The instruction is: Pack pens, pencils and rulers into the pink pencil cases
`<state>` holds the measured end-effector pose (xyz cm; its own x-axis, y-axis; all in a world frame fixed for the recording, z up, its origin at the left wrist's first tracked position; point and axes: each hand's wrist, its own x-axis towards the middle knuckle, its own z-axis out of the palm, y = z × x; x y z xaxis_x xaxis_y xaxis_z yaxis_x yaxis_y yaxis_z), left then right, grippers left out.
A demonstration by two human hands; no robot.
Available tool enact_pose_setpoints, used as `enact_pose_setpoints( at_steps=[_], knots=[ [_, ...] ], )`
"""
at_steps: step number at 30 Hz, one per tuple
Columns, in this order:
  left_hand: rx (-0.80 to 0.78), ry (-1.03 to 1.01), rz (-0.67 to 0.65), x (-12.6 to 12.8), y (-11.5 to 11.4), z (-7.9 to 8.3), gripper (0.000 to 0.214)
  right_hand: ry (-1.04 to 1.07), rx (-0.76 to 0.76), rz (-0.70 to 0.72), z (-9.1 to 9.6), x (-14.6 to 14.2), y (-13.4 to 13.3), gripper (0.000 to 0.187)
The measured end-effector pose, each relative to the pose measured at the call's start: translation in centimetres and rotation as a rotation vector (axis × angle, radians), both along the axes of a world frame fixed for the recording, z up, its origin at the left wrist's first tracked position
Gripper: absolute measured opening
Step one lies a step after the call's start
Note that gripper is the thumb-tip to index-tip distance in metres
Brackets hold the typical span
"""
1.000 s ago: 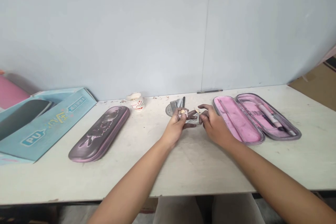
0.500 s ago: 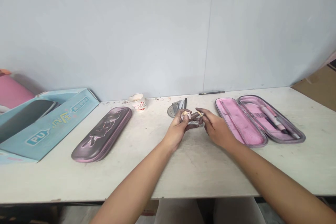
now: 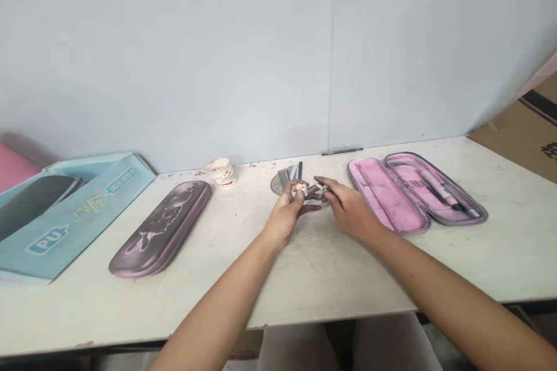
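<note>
My left hand [image 3: 285, 211] is pinched around a small pale object [image 3: 299, 186], possibly wrapped in white paper. My right hand [image 3: 350, 210] comes in from the other side, its fingertips closed on a short dark stick with a pale tip [image 3: 321, 186]. The two hands almost meet above the table. Just behind them lie a clear protractor [image 3: 279, 184] and a grey set square [image 3: 289, 174], partly hidden by my fingers. The open pink-lined pencil case [image 3: 387, 197] lies right of my right hand, with pens in its far half.
A closed purple-pink pencil case [image 3: 160, 244] lies left of my hands. A small paper cup [image 3: 221, 172] stands at the table's back edge, and a dark pen [image 3: 342, 152] lies along the wall. At far left is a blue box [image 3: 73, 220]. Cardboard [image 3: 517, 133] shows at right.
The view has tilted and shifted slightly, moving the table and cases in the picture. My hands have drawn closer, and the right fingertips have moved toward the left hand's object.
</note>
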<state>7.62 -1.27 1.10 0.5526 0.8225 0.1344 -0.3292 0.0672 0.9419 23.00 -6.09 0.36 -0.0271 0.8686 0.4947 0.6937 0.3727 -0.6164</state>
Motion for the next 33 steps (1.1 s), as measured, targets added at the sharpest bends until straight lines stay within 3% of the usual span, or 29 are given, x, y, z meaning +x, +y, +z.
enact_pose_setpoints(
  at_steps=[3,8,11,15,19,22,27,33],
  knots=[
    [0.042,0.055,0.041,0.1,0.2,0.3,0.037,-0.004,-0.012,-0.052,0.0,0.0,0.3,0.039],
    [0.147,0.208,0.071,2.0,0.0,2.2,0.033,-0.017,0.037,-0.167,1.3,1.5,0.4,0.029],
    [0.245,0.267,-0.022,4.6,-0.7,2.8,0.032,-0.113,0.032,-0.35,2.2,4.3,-0.8,0.027],
    [0.335,0.345,-0.192,8.7,-2.1,2.1,0.03,-0.348,-0.038,-0.647,2.0,9.7,-3.2,0.03],
    [0.339,0.343,-0.303,12.0,-3.4,1.4,0.028,-0.549,-0.159,-0.761,0.7,14.4,-5.3,0.032],
    [0.338,0.364,-0.311,12.8,-4.0,1.6,0.027,-0.607,-0.207,-0.794,0.2,15.9,-6.0,0.036],
    [0.347,0.418,-0.256,10.3,-3.8,2.4,0.024,-0.607,-0.115,-0.671,0.8,14.2,-5.0,0.032],
    [0.28,0.448,-0.032,2.0,-1.1,2.1,0.026,-0.643,0.008,-0.386,1.8,7.6,-0.8,0.029]
  ],
)
